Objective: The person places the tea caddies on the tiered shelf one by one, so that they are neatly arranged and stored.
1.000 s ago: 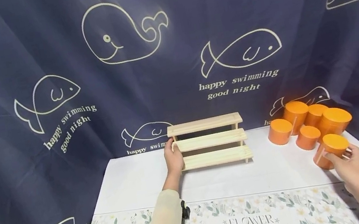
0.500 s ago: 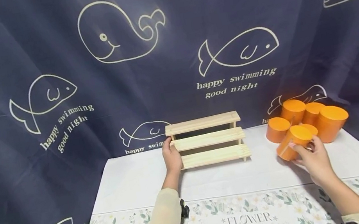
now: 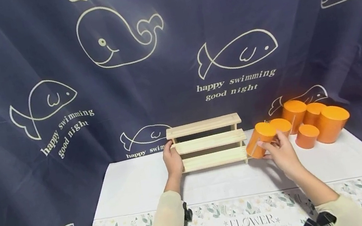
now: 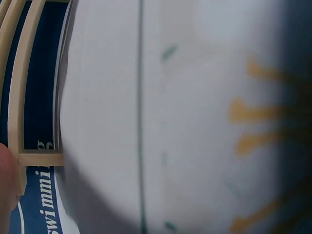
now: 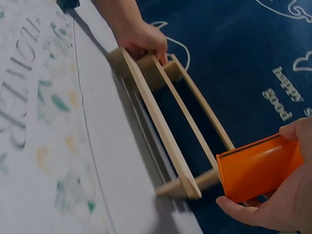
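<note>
Displaced leftward since the preceding head view, an orange canister (image 3: pixel 258 138) had come, in the right hand (image 3: pixel 286 156), from before its fellows to just beside the right end of a three-tier wooden rack (image 3: pixel 205 142); whether the two touched could not be told. The right fingers were parted only to the canister's width and curled about its side; the left hand (image 3: pixel 173 161) gripped the rack's left end, its fingers bent around the frame. By judgement, the pick-up was complete and the carry well advanced, whereas setting down and release remained. Five further canisters (image 3: pixel 294 112) stood ungrasped toward the right of the bench (image 3: pixel 214 183), among them a large canister (image 3: pixel 333 125), a small canister (image 3: pixel 307 137) and a partly hidden canister (image 3: pixel 282 124) behind the carried one. The held specimen was a smooth cylinder, tilted with its top toward the right; its top face appeared brighter and yellower than its wall, along which a pale streak ran.
</note>
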`<action>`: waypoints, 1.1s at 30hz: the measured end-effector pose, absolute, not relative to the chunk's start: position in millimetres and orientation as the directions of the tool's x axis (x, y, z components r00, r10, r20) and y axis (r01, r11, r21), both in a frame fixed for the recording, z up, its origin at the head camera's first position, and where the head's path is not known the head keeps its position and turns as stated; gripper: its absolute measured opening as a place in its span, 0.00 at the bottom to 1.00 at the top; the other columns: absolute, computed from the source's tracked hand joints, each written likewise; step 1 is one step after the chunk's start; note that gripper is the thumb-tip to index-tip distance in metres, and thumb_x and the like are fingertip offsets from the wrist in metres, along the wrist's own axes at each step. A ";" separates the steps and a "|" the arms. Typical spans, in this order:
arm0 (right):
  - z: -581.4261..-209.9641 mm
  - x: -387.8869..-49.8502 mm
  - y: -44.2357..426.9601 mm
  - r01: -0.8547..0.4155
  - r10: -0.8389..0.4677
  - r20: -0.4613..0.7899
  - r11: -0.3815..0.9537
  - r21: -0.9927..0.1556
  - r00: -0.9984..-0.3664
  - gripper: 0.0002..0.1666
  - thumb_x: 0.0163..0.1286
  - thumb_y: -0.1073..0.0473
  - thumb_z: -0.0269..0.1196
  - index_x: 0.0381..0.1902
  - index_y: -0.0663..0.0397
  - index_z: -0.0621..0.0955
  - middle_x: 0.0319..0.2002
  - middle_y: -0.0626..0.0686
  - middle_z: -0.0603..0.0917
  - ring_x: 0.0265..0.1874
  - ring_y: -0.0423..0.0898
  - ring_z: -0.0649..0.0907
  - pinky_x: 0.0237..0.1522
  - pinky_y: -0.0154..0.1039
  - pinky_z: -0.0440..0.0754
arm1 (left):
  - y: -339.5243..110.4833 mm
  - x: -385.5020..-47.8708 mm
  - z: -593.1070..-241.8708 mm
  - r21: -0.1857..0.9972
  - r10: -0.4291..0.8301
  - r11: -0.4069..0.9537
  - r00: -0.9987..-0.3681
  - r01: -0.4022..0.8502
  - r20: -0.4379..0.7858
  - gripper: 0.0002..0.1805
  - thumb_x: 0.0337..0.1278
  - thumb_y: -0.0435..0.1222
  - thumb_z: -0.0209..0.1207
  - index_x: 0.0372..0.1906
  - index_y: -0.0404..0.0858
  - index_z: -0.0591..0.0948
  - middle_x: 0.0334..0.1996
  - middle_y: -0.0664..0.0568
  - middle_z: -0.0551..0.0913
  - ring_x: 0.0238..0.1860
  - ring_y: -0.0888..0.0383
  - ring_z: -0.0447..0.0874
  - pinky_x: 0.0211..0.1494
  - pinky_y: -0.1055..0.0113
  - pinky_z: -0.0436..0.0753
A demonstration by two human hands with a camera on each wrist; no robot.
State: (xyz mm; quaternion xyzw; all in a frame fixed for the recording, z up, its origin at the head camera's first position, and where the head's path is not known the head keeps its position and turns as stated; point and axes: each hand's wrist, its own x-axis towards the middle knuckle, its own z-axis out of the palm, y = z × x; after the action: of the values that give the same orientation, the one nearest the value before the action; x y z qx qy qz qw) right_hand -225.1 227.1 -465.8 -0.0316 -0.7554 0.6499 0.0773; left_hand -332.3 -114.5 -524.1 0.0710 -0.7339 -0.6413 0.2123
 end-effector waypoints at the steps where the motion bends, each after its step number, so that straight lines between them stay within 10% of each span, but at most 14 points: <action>1: -463.5 -227.9 222.1 -0.062 0.139 0.084 0.156 -0.986 -0.987 0.33 0.79 0.58 0.62 0.75 0.52 0.64 0.55 0.40 0.78 0.47 0.26 0.82 0.43 0.37 0.91 | -114.2 -333.6 -524.3 0.971 -0.384 0.165 -0.896 0.170 0.222 0.23 0.76 0.30 0.44 0.67 0.31 0.78 0.68 0.35 0.79 0.75 0.40 0.73 0.82 0.46 0.69; 8: -451.2 -239.3 185.4 -0.091 0.071 0.101 0.141 -0.986 -0.992 0.37 0.78 0.62 0.61 0.79 0.59 0.60 0.68 0.64 0.74 0.46 0.24 0.81 0.44 0.36 0.90 | -116.0 -333.9 -529.4 0.969 -0.417 0.181 -0.880 0.167 0.229 0.20 0.75 0.33 0.54 0.65 0.32 0.80 0.66 0.35 0.82 0.73 0.40 0.77 0.79 0.48 0.73; 33: -459.8 -293.3 118.8 -0.318 0.016 0.320 0.081 -0.945 -0.947 0.38 0.75 0.62 0.66 0.78 0.59 0.64 0.68 0.64 0.78 0.56 0.33 0.80 0.56 0.22 0.80 | -107.6 -332.1 -522.4 0.925 -0.408 0.330 -0.855 0.190 0.321 0.18 0.80 0.30 0.46 0.62 0.28 0.79 0.59 0.32 0.81 0.69 0.37 0.77 0.77 0.43 0.73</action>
State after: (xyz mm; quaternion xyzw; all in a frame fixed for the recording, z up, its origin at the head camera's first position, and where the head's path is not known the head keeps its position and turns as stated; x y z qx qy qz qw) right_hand -293.3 118.8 -459.8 0.1041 -0.7245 0.6699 0.1249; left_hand -332.1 -107.6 -522.4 0.0707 -0.7729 -0.5745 0.2602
